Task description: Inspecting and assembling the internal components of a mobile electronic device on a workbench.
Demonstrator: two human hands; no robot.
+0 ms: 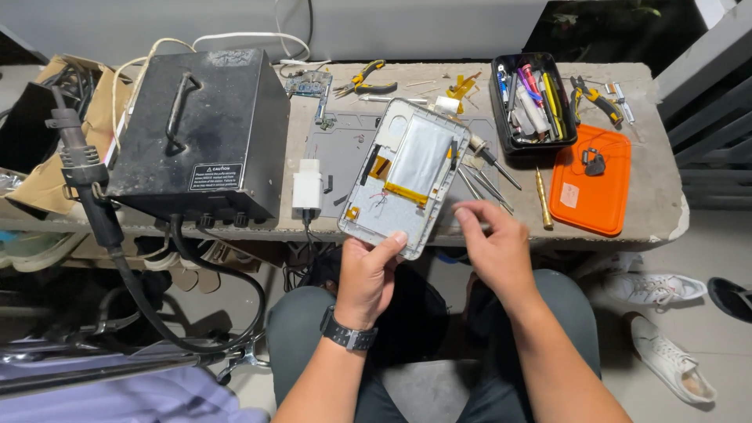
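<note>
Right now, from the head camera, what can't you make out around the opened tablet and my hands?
- Opened tablet: near corner hidden under the left hand; small board parts too small to tell.
- Right hand: fingertips blurred; whether they pinch anything is unclear.
- Black tool tray: tools overlap, not separable.
- Black box: front knobs cut off by its edge.

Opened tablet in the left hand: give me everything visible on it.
The opened tablet is a pale grey shell with its back off, insides facing up. A flat silvery battery fills the middle, with yellow tape strips at its lower edge and left side, and thin red wires below. It lies tilted on a grey mat on the bench. The left hand grips its near edge, thumb on top; the right hand hovers beside it.
</note>
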